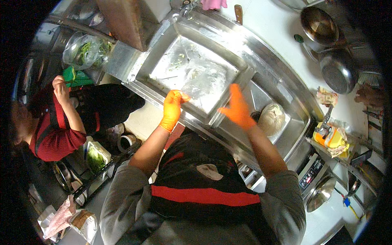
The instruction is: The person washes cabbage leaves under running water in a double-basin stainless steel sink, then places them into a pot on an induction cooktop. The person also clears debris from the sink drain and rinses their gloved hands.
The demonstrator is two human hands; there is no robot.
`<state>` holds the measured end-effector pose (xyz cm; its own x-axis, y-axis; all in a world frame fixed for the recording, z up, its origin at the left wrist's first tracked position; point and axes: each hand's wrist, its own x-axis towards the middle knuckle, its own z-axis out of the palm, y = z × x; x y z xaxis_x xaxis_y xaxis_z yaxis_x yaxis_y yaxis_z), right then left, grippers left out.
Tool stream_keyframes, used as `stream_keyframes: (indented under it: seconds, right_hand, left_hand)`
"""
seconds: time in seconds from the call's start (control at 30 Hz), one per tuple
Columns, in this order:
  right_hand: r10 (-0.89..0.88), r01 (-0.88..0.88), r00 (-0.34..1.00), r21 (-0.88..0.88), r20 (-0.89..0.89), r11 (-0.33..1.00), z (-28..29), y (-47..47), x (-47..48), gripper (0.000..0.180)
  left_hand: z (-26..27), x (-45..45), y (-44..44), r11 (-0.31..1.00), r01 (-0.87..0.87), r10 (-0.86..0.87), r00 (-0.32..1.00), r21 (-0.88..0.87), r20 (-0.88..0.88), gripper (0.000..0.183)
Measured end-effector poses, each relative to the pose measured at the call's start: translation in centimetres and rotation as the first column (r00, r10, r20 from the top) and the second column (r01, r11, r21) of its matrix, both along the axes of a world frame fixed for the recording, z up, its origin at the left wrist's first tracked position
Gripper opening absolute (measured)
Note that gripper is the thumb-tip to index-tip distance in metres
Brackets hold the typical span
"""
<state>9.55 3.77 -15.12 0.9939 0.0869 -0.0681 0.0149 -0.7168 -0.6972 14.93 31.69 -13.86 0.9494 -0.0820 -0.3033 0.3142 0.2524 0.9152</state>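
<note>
My left hand (pixel 175 105), in an orange glove, is over the near edge of the left basin of a steel sink (pixel 162 58), its fingertips drawn together; whether anything thin is between them I cannot tell. Above the divider of the two basins is my right hand (pixel 237 107), also gloved in orange, slightly blurred, thumb and fingers apart, with nothing in it. A crumpled clear plastic bag (pixel 203 79) and small green scraps (pixel 177 64) lie in the left basin. In the right basin sits a rounded pale item in clear plastic (pixel 272 119).
A co-worker (pixel 58 134) in a red top stands at the left, near a plastic bag of green leaves (pixel 88 50). Pans (pixel 340 70) stand beyond the sink at the right. A yellow container (pixel 330 137) is by the sink's right end. A knife handle (pixel 238 14) shows behind it.
</note>
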Motion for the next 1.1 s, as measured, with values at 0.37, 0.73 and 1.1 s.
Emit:
stream_keyframes:
  seconds: [0.37,0.73,1.1]
  right_hand:
    - [-0.689,0.658,0.685,-0.203,-0.238,0.725,-18.4,8.9,15.1,0.050]
    - [-0.254,0.160,0.805,-0.217,-0.537,0.963,-23.5,13.3,9.8,0.051]
    - [-0.101,0.204,0.905,0.214,-0.413,0.955,-9.7,11.3,6.9,0.040]
  left_hand:
    - [-6.1,0.7,0.5,0.929,0.061,-0.062,0.998,0.366,-0.008,0.044]
    - [-16.2,4.8,-0.8,0.967,0.177,-0.081,0.894,0.183,-0.440,0.092]
    - [-16.8,6.8,-4.0,0.901,0.431,-0.392,0.754,-0.053,-0.527,0.056]
